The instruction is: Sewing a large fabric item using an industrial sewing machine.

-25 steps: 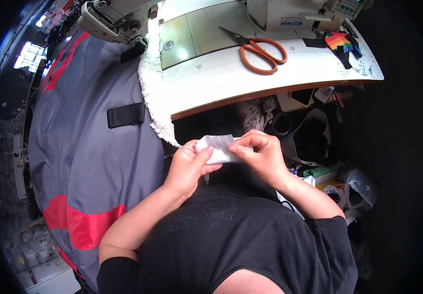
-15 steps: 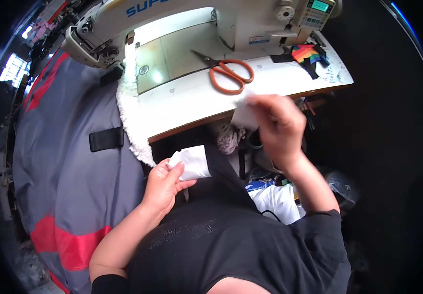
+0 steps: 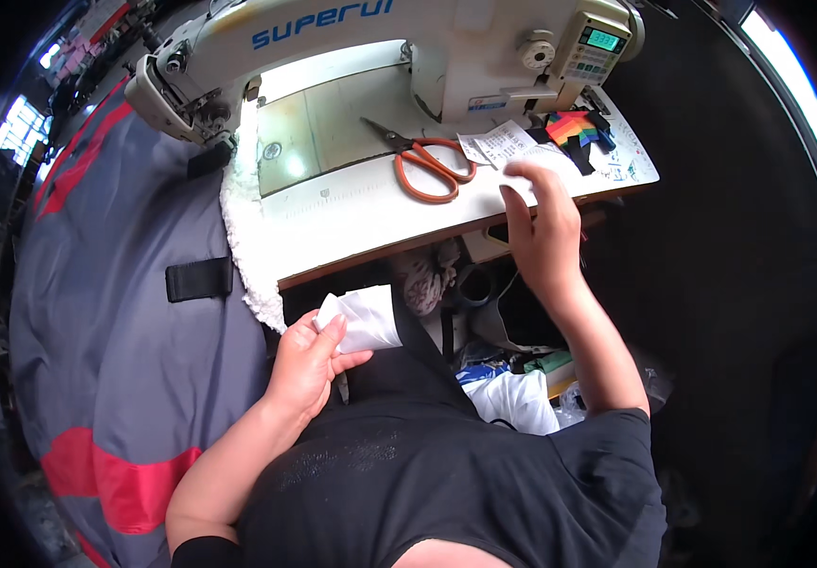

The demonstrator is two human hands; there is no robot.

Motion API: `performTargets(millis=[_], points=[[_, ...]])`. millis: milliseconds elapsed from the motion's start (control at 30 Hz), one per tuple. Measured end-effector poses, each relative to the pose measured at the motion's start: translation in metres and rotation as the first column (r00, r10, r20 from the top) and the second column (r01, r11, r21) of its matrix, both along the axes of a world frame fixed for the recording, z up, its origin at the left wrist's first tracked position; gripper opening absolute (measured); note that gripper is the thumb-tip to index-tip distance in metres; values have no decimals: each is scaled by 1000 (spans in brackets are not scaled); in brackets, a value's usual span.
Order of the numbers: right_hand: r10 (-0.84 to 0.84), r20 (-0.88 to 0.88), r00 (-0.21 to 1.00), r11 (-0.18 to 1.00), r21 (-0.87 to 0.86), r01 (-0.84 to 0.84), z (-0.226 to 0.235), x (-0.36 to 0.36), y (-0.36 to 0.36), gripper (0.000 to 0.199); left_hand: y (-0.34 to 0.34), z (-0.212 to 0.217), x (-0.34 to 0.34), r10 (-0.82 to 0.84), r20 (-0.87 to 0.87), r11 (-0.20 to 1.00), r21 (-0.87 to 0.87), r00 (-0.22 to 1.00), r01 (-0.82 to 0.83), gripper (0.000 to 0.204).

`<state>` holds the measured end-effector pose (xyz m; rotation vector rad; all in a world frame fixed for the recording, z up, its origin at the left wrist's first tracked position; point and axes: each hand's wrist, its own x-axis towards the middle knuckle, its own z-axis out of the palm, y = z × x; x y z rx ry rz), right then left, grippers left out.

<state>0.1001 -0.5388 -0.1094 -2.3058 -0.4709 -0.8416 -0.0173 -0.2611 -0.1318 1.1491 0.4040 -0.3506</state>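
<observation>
My left hand [image 3: 302, 367] pinches a small stack of white, cloth-like labels [image 3: 365, 317] between thumb and fingers, in front of my black shirt. Over the table's front edge is my right hand [image 3: 548, 232], thumb and fingers apart, holding nothing. Just beyond its fingertips, a thin white printed label [image 3: 501, 144] lies on the sewing table, partly over a scissor handle. The orange-handled scissors [image 3: 430, 172] rest with dark blades pointing back left. Whether more than one label lies there, I cannot tell.
A white sewing machine [image 3: 470, 57] stands across the table [image 3: 333, 222]. Rainbow-coloured and black scraps [image 3: 574, 131] lie at its right end. Large grey and red fabric [image 3: 134, 350] with white fleece edging [image 3: 243, 218] hangs at the left. White cloth [image 3: 517, 398] is bunched below the table.
My right hand has let go of a white label, which now lies beside the scissors; its fingers have spread. My left hand still grips its labels. The view has shifted slightly.
</observation>
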Motion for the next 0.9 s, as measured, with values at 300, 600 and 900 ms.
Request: performTargets(millis=[300, 600, 900], points=[[797, -465, 386, 496, 868, 21, -47, -86, 67, 32, -10, -7, -2, -38, 2, 998, 41, 999, 38, 26], [698, -548, 461, 569, 816, 108, -64, -90, 76, 33, -14, -16, -6, -20, -84, 1000, 18, 996, 22, 23], [616, -487, 619, 580, 812, 62, -68, -92, 76, 11, -9, -24, -6, 20, -103, 997, -70, 994, -28, 23]])
